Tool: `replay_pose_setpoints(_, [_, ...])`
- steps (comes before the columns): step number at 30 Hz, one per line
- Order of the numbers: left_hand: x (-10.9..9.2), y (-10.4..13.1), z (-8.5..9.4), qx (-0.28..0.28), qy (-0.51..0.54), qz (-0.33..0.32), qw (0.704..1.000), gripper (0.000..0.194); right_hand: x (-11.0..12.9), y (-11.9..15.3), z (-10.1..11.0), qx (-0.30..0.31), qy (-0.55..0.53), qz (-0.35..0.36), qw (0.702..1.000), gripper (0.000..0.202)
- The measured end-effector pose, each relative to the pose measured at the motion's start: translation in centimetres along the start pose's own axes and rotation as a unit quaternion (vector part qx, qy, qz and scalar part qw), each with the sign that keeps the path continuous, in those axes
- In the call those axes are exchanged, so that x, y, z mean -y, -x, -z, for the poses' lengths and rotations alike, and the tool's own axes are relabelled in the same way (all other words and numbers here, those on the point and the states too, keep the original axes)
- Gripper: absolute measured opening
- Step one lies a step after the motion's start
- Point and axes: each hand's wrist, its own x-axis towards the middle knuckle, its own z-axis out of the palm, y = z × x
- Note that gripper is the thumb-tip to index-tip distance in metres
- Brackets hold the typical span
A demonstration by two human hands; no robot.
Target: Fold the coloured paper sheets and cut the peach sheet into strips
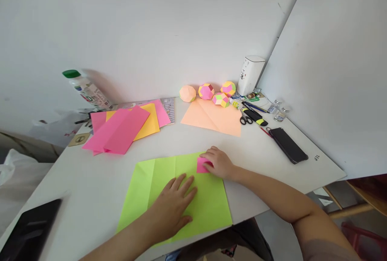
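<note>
A light green sheet of paper point(140, 196) with fold creases lies at the near side of the table. My left hand point(173, 208) rests flat on the sheet's middle, its fingers spread and holding nothing. A small pink paper square point(202, 165) sits on the sheet near its far right corner. My right hand point(218, 163) has its curved fingers and thumb on this square, covering its right part.
Pink sheets point(121, 130) and a yellow sheet point(152, 122) lie back left near a white bottle point(92, 93). Behind are a peach sheet point(211, 117) and several paper balls point(206, 91). Scissors point(246, 119), a cutter point(255, 116) and a black phone point(288, 145) lie right.
</note>
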Motion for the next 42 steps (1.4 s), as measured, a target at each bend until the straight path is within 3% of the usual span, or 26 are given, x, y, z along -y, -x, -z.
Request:
replay_pose_setpoints(3, [-0.6, -3.0, 0.8, 0.0, -0.044, 0.024, 0.999, 0.027, -0.4, 0.2, 0.1, -0.007, 0.022, 0.005, 1.0, 0.028])
replay_pose_setpoints(5, [-0.6, -5.2, 0.6, -0.053, -0.068, 0.031, 0.996, 0.03, -0.8, 0.5, 0.7, -0.023, 0.044, 0.015, 0.999, 0.031])
replay_pose_setpoints(9, [0.3, -7.7, -1.0, -0.083, -0.056, 0.041, 0.994, 0.027, -1.5, 1.2, 2.1, -0.038, 0.077, 0.056, 0.995, 0.021])
replay_pose_setpoints(13, [1.1, -7.4, -2.1, -0.107, -0.032, 0.046, 0.993, 0.031, -1.5, 1.9, 2.9, -0.011, 0.135, 0.106, 0.985, 0.019])
replay_pose_setpoints(18, [1.5, -6.9, -2.4, -0.188, 0.013, -0.01, 0.982, 0.042, -1.2, 2.3, 2.6, -0.025, 0.198, 0.085, 0.976, 0.021])
replay_pose_setpoints(25, [2.1, -6.6, -2.5, -0.14, 0.018, -0.044, 0.989, 0.076, -1.1, 2.4, 3.5, -0.02, 0.182, 0.135, 0.974, 0.022])
replay_pose_setpoints(29, [1.8, -6.6, -2.6, -0.179, 0.013, -0.039, 0.983, 0.066, -0.8, 2.5, 3.5, -0.003, 0.205, 0.136, 0.969, 0.023])
replay_pose_setpoints(34, [1.7, -6.6, -3.2, -0.196, 0.008, -0.14, 0.971, 0.043, -1.4, 2.0, 3.9, -0.022, 0.205, 0.119, 0.971, 0.016])
replay_pose_setpoints(37, [1.9, -6.7, -3.4, -0.178, 0.015, -0.138, 0.974, 0.043, -3.9, 1.7, 5.4, -0.087, 0.233, 0.061, 0.967, 0.017])
replay_pose_setpoints(39, [2.0, -6.7, -3.3, -0.178, 0.014, -0.138, 0.974, 0.043, -6.2, 1.7, 7.0, -0.133, 0.3, -0.045, 0.944, 0.021])
replay_pose_setpoints(42, [2.0, -6.7, -3.1, -0.19, 0.012, -0.143, 0.971, 0.042, -9.6, 2.2, 9.7, -0.139, 0.384, -0.246, 0.879, 0.027])
